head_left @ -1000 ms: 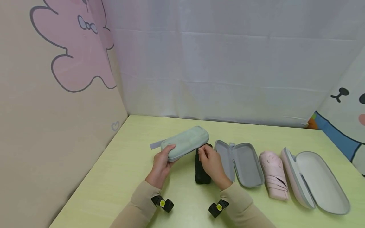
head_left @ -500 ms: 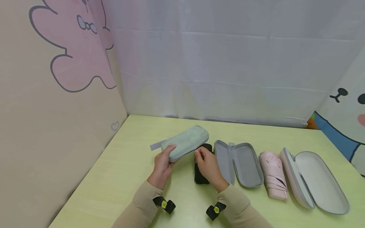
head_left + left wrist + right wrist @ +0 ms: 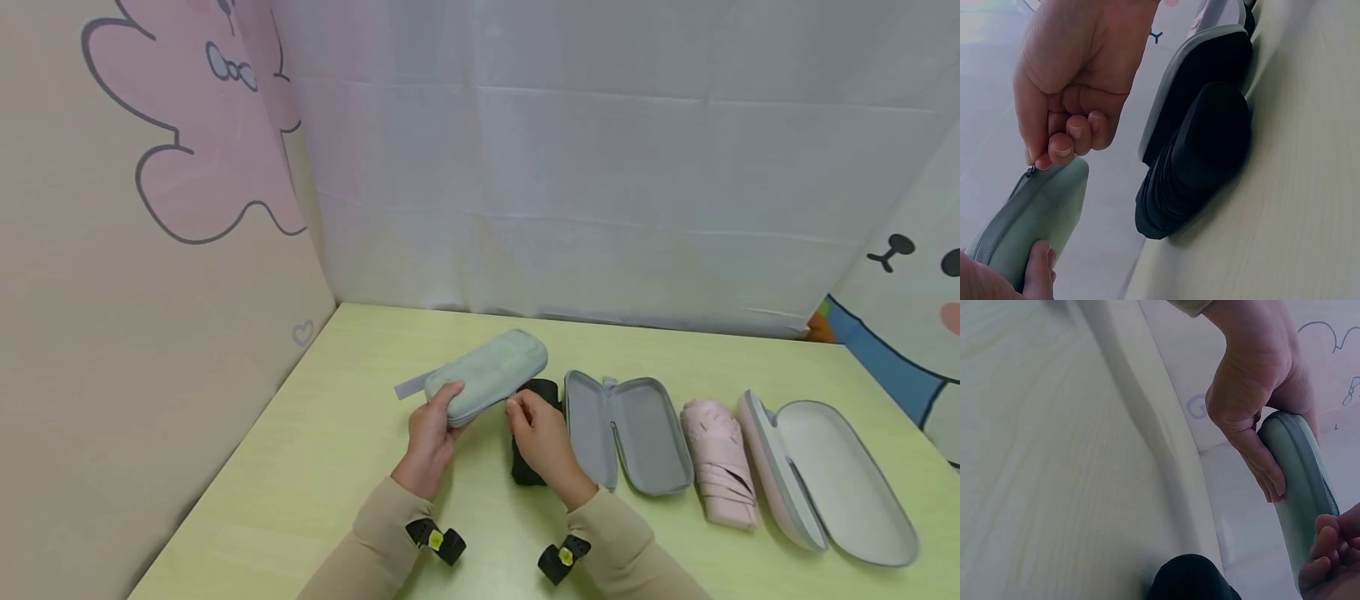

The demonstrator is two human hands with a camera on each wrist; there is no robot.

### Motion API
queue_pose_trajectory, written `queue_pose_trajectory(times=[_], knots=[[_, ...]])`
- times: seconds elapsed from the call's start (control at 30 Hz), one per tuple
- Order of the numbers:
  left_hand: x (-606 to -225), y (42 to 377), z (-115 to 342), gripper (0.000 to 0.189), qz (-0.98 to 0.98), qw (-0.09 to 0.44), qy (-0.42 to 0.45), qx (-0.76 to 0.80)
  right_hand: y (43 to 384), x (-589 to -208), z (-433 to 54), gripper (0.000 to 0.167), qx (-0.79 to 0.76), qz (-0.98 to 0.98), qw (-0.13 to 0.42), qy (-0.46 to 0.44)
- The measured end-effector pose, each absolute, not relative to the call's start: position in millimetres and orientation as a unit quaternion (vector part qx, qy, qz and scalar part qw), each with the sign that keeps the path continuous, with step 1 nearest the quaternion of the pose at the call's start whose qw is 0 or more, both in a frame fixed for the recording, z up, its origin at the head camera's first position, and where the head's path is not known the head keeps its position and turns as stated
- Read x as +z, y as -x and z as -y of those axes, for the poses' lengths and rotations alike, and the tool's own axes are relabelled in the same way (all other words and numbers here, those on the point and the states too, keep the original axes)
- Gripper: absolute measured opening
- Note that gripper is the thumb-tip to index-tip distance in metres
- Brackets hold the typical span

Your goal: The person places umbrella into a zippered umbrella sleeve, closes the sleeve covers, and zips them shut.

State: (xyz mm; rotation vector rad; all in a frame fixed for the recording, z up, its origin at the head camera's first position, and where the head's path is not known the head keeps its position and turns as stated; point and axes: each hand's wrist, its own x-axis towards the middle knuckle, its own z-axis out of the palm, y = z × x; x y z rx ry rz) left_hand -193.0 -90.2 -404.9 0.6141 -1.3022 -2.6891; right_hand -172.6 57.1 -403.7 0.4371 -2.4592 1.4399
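Observation:
A pale green zippered case (image 3: 491,371) is held up over the table, slanting in the head view. My left hand (image 3: 432,433) grips its near-left end, thumb on top and fingers underneath. At the case's near long edge my right hand (image 3: 545,437) pinches the small zipper pull (image 3: 1030,170), fingers curled. The left wrist view shows the zipper line running from that pull back towards my left hand. In the right wrist view, both hands meet the case (image 3: 1300,465) above the tabletop. Below my right hand lies a black folded umbrella (image 3: 527,468), partly covered by that hand.
Right of the black umbrella, a grey zippered case (image 3: 654,437) lies spread open. Beyond it are a pink folded umbrella (image 3: 720,462) and a pink hard case (image 3: 847,483) opened to its white inside. A grey strap (image 3: 413,385) sticks out by the green case's left end.
My right hand has slid left and slightly nearer along the green case's edge with the zipper pull. My left hand has shifted slightly right, still holding the case.

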Motion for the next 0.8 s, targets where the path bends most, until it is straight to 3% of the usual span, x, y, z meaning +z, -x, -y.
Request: queue_pose_trajectory(times=[0.3,0.47,0.8], knots=[[-406.5,192.0,86.3,0.045,0.416,0.048,-0.202,-0.885,171.1,-405.0,-51.7,0.016,0.521,0.83,0.121,-0.16],[-403.7,192.9,88.0,0.041,0.402,-0.024,-0.137,-0.905,178.0,-404.9,-56.9,0.018,0.592,0.792,0.099,-0.114],[-401.8,192.8,105.7,0.06,0.473,-0.188,-0.017,-0.861,180.0,-403.3,-70.7,0.019,0.6,0.791,0.092,-0.078]])
